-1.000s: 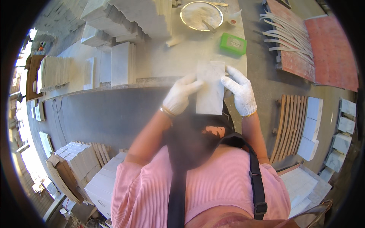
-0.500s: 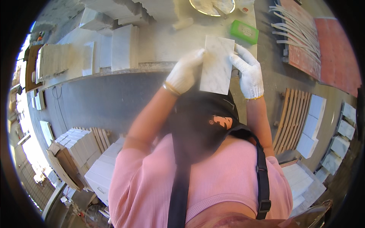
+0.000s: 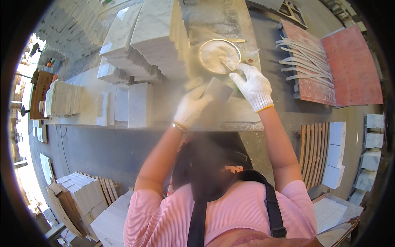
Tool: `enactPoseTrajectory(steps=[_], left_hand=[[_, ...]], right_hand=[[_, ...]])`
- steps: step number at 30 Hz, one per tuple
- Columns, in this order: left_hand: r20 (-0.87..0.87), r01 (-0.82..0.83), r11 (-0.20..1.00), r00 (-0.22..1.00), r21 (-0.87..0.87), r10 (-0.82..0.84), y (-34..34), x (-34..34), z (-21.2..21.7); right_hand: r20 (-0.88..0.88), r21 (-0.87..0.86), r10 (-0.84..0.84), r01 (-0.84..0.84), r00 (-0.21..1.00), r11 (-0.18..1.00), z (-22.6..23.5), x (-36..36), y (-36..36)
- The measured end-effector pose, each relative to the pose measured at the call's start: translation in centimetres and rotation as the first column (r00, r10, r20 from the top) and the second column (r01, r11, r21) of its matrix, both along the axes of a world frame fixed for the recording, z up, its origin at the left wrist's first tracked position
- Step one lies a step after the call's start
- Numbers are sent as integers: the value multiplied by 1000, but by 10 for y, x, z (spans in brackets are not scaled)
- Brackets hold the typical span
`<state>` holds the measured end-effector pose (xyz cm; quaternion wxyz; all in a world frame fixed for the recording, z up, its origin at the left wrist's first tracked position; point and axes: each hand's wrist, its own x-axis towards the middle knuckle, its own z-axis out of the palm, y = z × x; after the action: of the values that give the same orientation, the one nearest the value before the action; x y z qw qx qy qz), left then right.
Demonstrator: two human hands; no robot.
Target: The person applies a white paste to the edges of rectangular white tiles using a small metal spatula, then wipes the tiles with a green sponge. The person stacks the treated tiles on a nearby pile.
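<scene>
Two gloved hands work above a dusty stone workbench [image 3: 230, 113]. The left hand [image 3: 190, 108], in a white glove, grasps the lower left edge of a small grey stone tile [image 3: 219, 91], holding it tilted above the bench top. The right hand [image 3: 254, 85], also in a white glove, rests its spread fingers at the tile's upper right corner, touching it without a clenched grip. Just beyond the tile stands a round metal bowl [image 3: 219, 55] of white paste. Stacks of pale marble tiles [image 3: 142, 41] lie to the left on the bench. A red slab [image 3: 349, 66] lies well apart to the right.
</scene>
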<state>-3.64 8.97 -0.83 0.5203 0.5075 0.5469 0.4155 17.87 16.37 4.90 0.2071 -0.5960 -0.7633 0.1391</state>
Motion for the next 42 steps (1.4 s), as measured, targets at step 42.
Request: enactPoseTrajectory(steps=[42], left_hand=[[-152, 82, 990, 983, -118, -99, 70, -7, 0]], right_hand=[[-713, -512, -312, -162, 628, 843, 1, 20, 48]])
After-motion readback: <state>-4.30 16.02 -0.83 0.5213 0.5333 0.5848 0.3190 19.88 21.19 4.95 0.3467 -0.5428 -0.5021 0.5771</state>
